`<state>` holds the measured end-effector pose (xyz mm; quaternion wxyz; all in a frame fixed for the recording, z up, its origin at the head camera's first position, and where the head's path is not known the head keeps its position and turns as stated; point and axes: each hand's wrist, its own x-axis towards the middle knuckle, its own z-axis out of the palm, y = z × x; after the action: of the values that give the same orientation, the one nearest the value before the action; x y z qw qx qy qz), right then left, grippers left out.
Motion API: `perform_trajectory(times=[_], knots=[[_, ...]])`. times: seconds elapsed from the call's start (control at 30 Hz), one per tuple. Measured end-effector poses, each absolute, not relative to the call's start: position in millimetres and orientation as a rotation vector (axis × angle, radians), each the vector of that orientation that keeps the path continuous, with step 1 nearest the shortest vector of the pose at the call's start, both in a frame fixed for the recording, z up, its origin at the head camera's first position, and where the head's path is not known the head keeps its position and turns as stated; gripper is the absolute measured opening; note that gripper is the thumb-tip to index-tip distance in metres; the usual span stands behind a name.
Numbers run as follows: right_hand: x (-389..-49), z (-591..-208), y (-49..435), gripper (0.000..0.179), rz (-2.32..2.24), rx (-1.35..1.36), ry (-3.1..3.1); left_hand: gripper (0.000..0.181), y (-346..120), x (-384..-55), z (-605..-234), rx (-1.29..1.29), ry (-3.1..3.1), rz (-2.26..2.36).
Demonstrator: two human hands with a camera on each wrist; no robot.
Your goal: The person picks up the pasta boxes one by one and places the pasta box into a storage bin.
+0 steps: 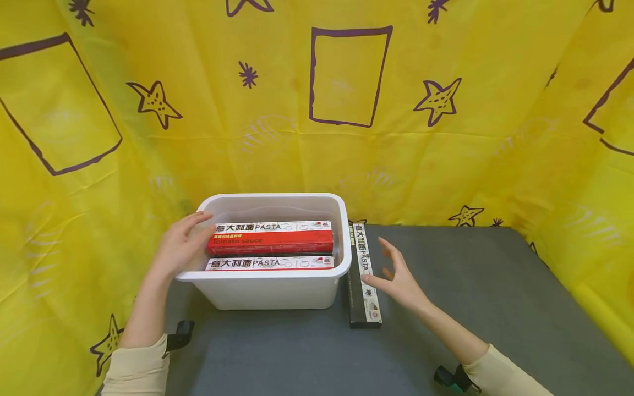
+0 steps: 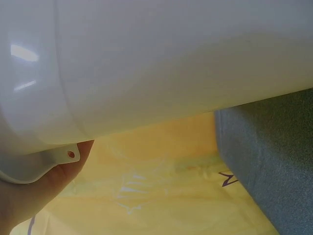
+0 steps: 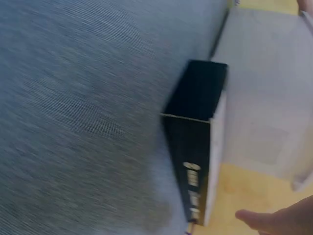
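A white plastic bin (image 1: pixel 272 291) holds a red pasta box (image 1: pixel 277 240) marked "Tomato sauce", with another pasta box (image 1: pixel 272 263) in front of it. At the bin's left rim is my left hand (image 1: pixel 179 247), its fingers and thumb reaching over the edge beside the red box's end. The left wrist view shows the bin's outer wall (image 2: pixel 161 63) and part of the hand behind a rim tab with a hole. A black and white pasta box (image 1: pixel 365 280) lies along the bin's right side. My right hand (image 1: pixel 403 283) is beside it, fingers spread, thumb overlapping its white face.
Dark grey cloth covers the table (image 1: pixel 446 264). Yellow fabric (image 1: pixel 277 159) with drawn stars and frames hangs behind and at both sides. A black strap mount is on each wrist, above the sleeves.
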<state>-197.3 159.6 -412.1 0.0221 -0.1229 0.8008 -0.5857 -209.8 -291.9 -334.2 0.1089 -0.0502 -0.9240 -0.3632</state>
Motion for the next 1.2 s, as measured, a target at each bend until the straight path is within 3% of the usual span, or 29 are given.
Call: perform_trajectory(times=[0.33,0.67,1.2], knots=[[-191.2,-440.5,160.9,0.093,-1.775,-0.237,2.463,0.055,-291.9,-210.5,-333.8,-0.15,-2.72,-1.059],[-181.5,-465.6,154.4,0.109,-1.63,-0.091,2.508,0.054,-292.4,-210.8,-333.5,-0.156,-2.717,-1.048],[-175.0,-474.8,145.5,0.119,-1.515,0.001,2.561,0.054,-292.5,-210.3,-334.6,-0.152,-2.714,-1.047]])
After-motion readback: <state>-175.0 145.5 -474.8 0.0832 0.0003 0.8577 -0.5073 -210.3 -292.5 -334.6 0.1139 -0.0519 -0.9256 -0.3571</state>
